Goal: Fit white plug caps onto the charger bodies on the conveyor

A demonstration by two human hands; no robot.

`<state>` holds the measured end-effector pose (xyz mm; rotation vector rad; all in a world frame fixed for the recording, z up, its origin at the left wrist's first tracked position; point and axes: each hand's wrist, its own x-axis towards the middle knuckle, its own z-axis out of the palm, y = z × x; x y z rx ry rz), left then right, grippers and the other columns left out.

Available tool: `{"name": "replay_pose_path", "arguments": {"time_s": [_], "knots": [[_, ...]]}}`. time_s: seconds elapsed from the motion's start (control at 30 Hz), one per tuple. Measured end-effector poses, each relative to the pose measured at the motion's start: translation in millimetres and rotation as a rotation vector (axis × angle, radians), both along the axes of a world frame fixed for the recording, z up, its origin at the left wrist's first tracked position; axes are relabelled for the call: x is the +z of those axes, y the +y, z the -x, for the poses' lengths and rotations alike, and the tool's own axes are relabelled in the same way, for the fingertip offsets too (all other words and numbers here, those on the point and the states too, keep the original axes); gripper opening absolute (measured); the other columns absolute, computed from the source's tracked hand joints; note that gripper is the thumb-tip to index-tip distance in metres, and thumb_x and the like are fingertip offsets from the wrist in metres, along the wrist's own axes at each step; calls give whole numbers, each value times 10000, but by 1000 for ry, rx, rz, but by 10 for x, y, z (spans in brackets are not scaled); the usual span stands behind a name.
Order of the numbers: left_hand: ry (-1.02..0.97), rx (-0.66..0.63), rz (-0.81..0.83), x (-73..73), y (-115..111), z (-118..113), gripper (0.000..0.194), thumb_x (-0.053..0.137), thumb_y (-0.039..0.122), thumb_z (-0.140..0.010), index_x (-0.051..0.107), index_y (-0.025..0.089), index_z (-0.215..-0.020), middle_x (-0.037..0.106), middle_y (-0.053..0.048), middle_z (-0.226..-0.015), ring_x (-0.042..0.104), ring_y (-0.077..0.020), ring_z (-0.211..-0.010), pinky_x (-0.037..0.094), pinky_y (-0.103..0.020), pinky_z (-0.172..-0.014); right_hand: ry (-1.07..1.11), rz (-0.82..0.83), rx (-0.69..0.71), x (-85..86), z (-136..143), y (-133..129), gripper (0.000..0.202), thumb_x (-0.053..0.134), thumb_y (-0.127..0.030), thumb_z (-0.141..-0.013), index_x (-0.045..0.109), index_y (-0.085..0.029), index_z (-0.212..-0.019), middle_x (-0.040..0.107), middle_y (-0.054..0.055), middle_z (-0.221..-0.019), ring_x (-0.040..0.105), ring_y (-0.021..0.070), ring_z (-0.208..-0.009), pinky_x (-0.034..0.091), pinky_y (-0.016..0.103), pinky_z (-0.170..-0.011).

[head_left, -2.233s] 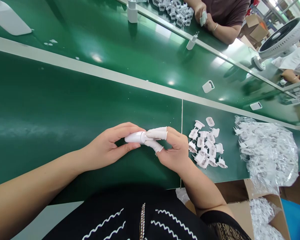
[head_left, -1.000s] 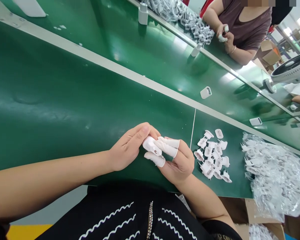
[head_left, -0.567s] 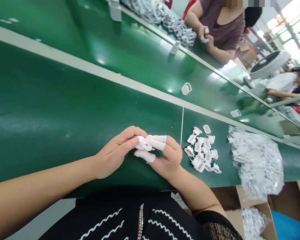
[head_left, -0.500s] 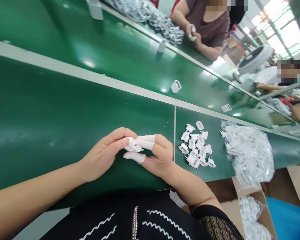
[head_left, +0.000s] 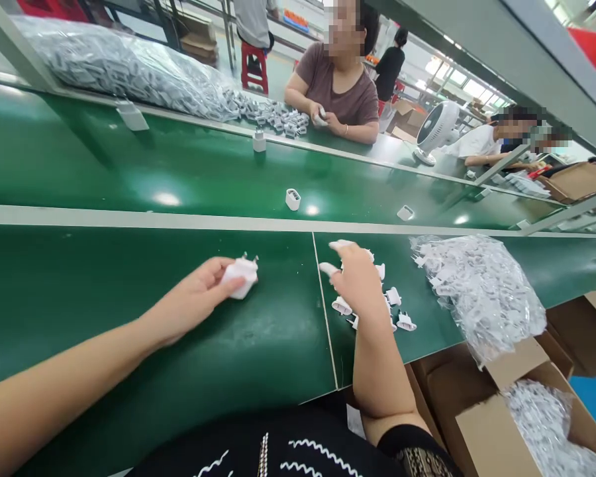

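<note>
— Where was the white plug (head_left: 242,277)?
— Pinched in the left hand (head_left: 195,301), just above the green belt (head_left: 104,291).
— The right hand (head_left: 360,281)?
— Fingers loosely spread over the small plug parts (head_left: 395,308), gripping nothing.

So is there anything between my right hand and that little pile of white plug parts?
Nothing visible. The right hand hovers directly over the pile of plug parts, partly hiding it, with only bare green table nearby.

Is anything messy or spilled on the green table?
Nothing looks broken. Small white plug parts lie loose in a heap under the right hand, beside a plastic bag. The left hand holds one white plug.
</note>
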<state>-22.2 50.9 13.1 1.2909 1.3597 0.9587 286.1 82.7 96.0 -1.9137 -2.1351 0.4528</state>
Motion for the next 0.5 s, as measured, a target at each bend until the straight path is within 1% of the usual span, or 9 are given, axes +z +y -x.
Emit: {"name": "replay_pose_path", "arguments": {"time_s": [0.07,0.13,0.17,0.2,0.27,0.33,0.4,0.47,0.5], "knots": [[77,163,-123,-19,433,137,725,882,820,-808,755,204,-1170,853,-102,-1129,799,-328,-1032,632,-472,-897,-136,76,-145,17,-184,102,572,592,-132,-1047,637,-220,-1610,607,176,-1678,589,372,-1520,569,523,-1166],[154,327,-214,-44,870,311,594,918,665,-874,740,170,-1151,797,-35,-1042,745,-275,-1057,518,-409,-856,-186,145,-197,-25,-296,184,657,598,-58,-965,654,-230,-1596,634,190,-1642,626,390,-1460,600,505,-1078],[185,385,-253,-59,1065,401,507,874,600,-955,729,139,-1108,753,-10,-1008,722,-254,-1096,460,-389,-846,-194,167,-205,-54,-328,219,667,629,-51,-928,682,-238,-1566,669,197,-1595,653,397,-1415,610,494,-1033],[208,427,-282,-75,1235,490,446,801,556,-1036,719,119,-1069,718,-11,-1000,707,-231,-1075,440,-375,-830,-203,189,-213,-82,-345,251,665,663,-52,-898,711,-252,-1531,699,196,-1550,681,394,-1368,616,475,-990],[243,480,-323,-112,1489,647,316,670,399,-1149,690,89,-1090,693,-36,-1063,680,-169,-1013,447,-360,-838,-209,226,-224,-124,-351,304,641,706,-48,-859,766,-273,-1457,736,183,-1480,744,363,-1247,620,420,-895],[274,507,-335,-150,1628,765,242,616,319,-1174,681,90,-1134,691,-52,-1108,673,-148,-954,491,-361,-859,-195,246,-227,-147,-333,338,609,706,-25,-843,807,-277,-1389,758,163,-1422,789,318,-1112,603,368,-806],[299,525,-342,-177,1666,826,243,638,345,-1159,690,109,-1131,691,-48,-1109,683,-172,-954,527,-379,-887,-166,248,-225,-161,-308,352,573,690,-1,-832,842,-264,-1318,774,154,-1355,800,292,-1024,579,344,-757],[314,535,-367,-178,1625,816,310,679,436,-1122,691,131,-1070,682,-53,-1122,690,-242,-1085,531,-404,-901,-127,231,-221,-176,-288,348,536,679,5,-819,864,-242,-1257,768,162,-1326,793,295,-997,568,348,-748],[321,538,-388,-165,1586,780,338,687,446,-1115,675,112,-1065,670,-70,-1175,655,-288,-1251,489,-423,-905,-103,214,-221,-185,-282,342,522,674,2,-812,868,-229,-1239,754,172,-1331,787,301,-993,569,358,-753]]}}
